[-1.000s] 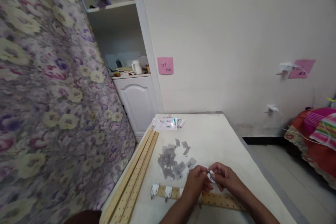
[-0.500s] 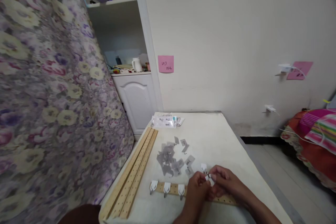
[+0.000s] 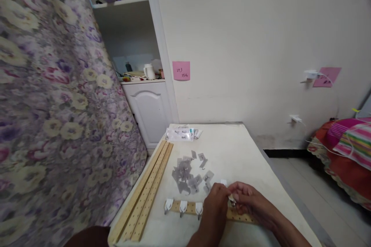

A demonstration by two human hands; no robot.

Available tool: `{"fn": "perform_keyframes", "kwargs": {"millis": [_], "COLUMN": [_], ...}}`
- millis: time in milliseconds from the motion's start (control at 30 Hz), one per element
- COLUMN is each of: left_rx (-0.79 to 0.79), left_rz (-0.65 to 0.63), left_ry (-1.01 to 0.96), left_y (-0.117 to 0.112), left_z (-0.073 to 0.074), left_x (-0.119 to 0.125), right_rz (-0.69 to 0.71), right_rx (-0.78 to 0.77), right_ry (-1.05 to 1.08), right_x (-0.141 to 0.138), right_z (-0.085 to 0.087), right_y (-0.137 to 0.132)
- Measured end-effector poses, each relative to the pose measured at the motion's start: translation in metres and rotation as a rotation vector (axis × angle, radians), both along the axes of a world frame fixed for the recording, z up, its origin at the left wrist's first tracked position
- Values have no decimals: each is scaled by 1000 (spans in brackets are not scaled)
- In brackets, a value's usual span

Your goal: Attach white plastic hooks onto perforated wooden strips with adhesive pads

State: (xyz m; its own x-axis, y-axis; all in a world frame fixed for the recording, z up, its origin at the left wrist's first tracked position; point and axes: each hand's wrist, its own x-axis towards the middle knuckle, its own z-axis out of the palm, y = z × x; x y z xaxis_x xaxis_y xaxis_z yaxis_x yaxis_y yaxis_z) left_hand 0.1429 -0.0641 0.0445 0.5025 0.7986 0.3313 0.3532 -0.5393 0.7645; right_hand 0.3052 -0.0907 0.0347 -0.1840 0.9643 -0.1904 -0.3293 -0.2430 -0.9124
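The person's two hands meet above the nearest wooden strip, which lies crosswise on the white table and is drilled with holes. The thumb and finger of the right hand are closed narrowly on a small white piece, so this piece is over the right part of the strip. The fingers of the left hand are bent together beside the same piece (their tips are turned away, so I cannot tell what they grip). On the left part of the strip sit three white hooks, spaced apart in a row. Just beyond the strip, behind the hands, another white item is partly showing. Farther beyond the strip there is a loose heap of clear hooks. To the strip's left lie long drilled slats, side by side.
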Motion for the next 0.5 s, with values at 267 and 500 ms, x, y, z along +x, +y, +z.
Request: {"fn": "perform_keyframes", "kwargs": {"millis": [267, 500], "left_rx": [-473, -594], "left_rz": [88, 85], "left_ry": [-295, -377], "left_y": [-2, 9], "left_z": [-12, -18], "left_x": [7, 8], "right_rz": [-69, -43], "right_rx": [110, 185], "right_ry": [-136, -179], "right_x": [1, -3], "right_z": [-11, -7], "right_y": [6, 8]}}
